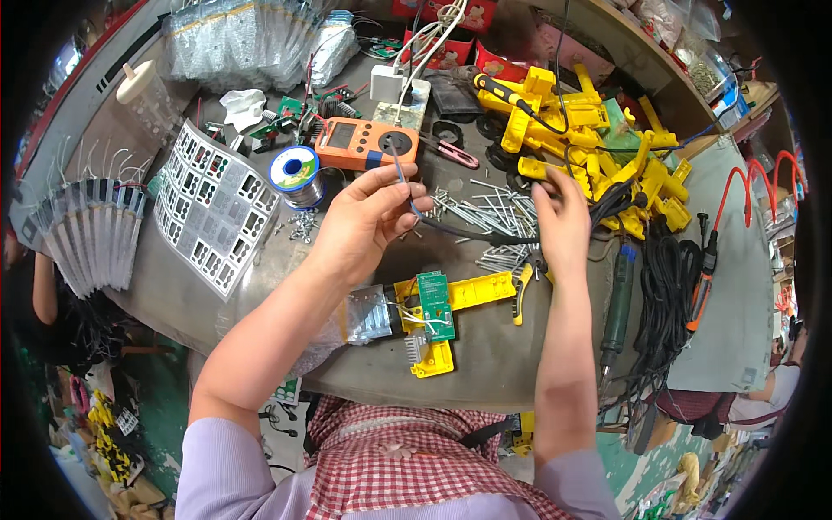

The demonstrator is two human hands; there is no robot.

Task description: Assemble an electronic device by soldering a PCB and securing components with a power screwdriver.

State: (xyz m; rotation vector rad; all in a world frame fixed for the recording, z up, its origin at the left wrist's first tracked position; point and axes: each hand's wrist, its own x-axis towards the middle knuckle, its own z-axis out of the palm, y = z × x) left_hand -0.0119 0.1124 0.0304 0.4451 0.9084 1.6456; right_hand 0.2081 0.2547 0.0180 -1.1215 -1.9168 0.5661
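Bright, diffuse light covers the dull grey worktop point(494, 377), leaving soft shadows. White glare speckles the stacked clear plastic bags point(238, 48). The thin black cable point(475, 234) looks fairly crisp; towards the dark fisheye rim, straight edges bow and the patchy green floor point(169, 394) softens, possibly from blur.

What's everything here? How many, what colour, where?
Cable: one, black, across the middle
Circuit board: one, green, front middle
Open casing: one, yellow, beneath the board
Screws: many, silver, centre
Meter: one, orange, back middle
Wire spool: one, blue, left of centre
Printed sheet: one, mostly white, left
Bottle: one, clear, back left
Wrapped packs: many, clear, back left
Casing parts: many, yellow, back right
Screwdriver: one, yellow-black, back right
Coiled cables: several, black, right
Table: one, grey, underneath
Floor clutter: cannot count, mixed colours, lower left
Apron: one, red-white checks, bottom
Left hand: one, bare, holding the cable
Right hand: one, bare, by the cable
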